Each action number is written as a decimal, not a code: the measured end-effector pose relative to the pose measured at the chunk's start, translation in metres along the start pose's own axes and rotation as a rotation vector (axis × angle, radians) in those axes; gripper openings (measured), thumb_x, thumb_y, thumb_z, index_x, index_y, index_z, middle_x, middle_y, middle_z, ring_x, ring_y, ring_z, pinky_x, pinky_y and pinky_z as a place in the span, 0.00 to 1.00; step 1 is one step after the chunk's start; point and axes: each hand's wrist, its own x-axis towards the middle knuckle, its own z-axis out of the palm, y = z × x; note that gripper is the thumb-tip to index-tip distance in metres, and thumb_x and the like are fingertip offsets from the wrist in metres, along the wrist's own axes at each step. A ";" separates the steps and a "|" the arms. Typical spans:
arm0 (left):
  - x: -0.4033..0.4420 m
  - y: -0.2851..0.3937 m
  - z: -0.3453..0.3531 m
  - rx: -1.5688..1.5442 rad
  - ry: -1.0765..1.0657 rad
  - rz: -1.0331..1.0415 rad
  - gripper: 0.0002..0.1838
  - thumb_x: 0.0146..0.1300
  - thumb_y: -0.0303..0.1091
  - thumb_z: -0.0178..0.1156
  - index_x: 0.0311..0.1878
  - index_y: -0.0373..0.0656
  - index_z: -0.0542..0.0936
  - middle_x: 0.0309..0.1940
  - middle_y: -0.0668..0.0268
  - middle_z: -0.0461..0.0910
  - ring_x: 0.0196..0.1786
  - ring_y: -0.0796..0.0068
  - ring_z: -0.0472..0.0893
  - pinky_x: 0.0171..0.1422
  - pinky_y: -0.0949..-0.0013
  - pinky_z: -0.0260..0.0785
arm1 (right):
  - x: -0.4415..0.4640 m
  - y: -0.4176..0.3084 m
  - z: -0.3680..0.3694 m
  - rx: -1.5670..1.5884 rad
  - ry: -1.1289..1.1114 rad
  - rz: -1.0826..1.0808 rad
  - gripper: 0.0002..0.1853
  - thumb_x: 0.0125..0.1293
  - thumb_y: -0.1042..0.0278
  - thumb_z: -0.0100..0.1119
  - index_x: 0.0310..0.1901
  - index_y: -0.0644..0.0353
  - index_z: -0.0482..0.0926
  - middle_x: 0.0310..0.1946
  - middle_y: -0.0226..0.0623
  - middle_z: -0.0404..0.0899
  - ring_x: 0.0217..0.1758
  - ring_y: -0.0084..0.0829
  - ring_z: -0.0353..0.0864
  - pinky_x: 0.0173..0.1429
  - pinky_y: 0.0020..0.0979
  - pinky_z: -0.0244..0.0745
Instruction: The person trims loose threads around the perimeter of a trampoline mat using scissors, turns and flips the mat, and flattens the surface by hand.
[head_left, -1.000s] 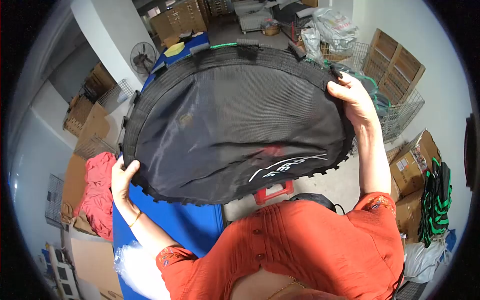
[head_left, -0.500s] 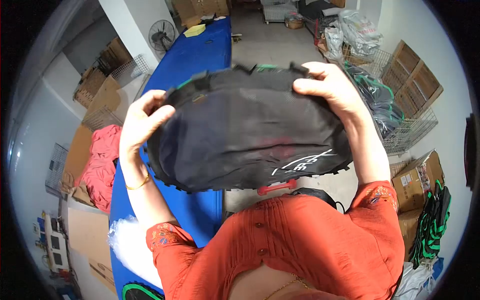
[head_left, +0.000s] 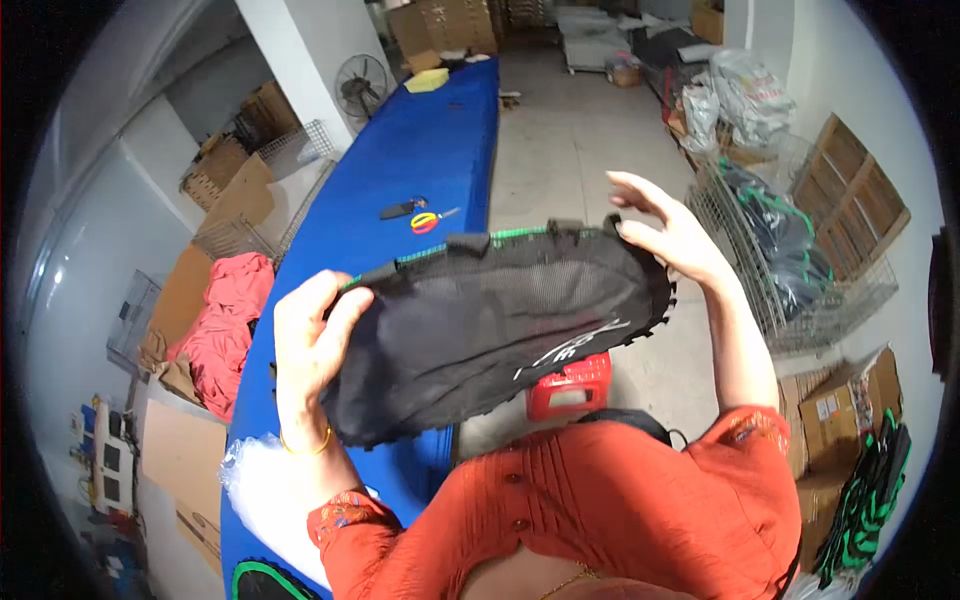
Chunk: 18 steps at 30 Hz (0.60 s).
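Above the long blue-covered table and the floor: left hand, thumb and fingers pinching the rim of a black mesh oval with green edging and dark tabs. White lettering, partly folded (unreadable). Right hand at its far rim, fingers loosely spread.

Count: held black mesh mat, 1; scissors, 1 pair; fan, 1; red stool, 1; blue-covered table, 1.
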 end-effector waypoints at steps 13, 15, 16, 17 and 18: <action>-0.027 0.032 -0.043 -0.083 0.225 -0.194 0.06 0.69 0.26 0.71 0.40 0.35 0.83 0.30 0.75 0.75 0.36 0.85 0.71 0.42 0.76 0.65 | -0.074 0.281 -0.039 0.519 -0.035 0.772 0.33 0.82 0.45 0.54 0.81 0.52 0.67 0.74 0.34 0.75 0.74 0.36 0.76 0.67 0.38 0.76; -0.031 0.037 -0.044 -0.126 0.265 -0.251 0.05 0.72 0.27 0.70 0.42 0.36 0.84 0.33 0.79 0.75 0.38 0.87 0.70 0.45 0.78 0.63 | -0.075 0.316 -0.019 0.578 -0.064 0.821 0.33 0.81 0.54 0.56 0.82 0.53 0.63 0.75 0.33 0.75 0.67 0.33 0.82 0.58 0.33 0.82; -0.036 0.038 -0.043 -0.164 0.291 -0.283 0.04 0.72 0.27 0.70 0.42 0.37 0.84 0.33 0.80 0.75 0.38 0.87 0.70 0.45 0.78 0.63 | -0.076 0.324 -0.008 0.680 -0.068 0.849 0.33 0.80 0.62 0.58 0.82 0.53 0.63 0.74 0.33 0.76 0.61 0.32 0.86 0.55 0.31 0.84; -0.041 0.038 -0.042 -0.202 0.319 -0.313 0.03 0.72 0.27 0.69 0.43 0.38 0.85 0.33 0.81 0.75 0.38 0.88 0.70 0.46 0.79 0.63 | -0.076 0.331 0.003 0.679 -0.085 0.835 0.31 0.78 0.64 0.61 0.80 0.54 0.66 0.72 0.33 0.78 0.64 0.32 0.84 0.58 0.32 0.82; -0.044 0.043 -0.042 -0.188 0.325 -0.309 0.03 0.72 0.27 0.69 0.43 0.39 0.86 0.34 0.81 0.75 0.38 0.88 0.70 0.46 0.79 0.62 | -0.077 0.328 0.009 0.612 -0.091 0.803 0.33 0.76 0.62 0.64 0.79 0.54 0.67 0.71 0.33 0.78 0.65 0.32 0.82 0.60 0.34 0.81</action>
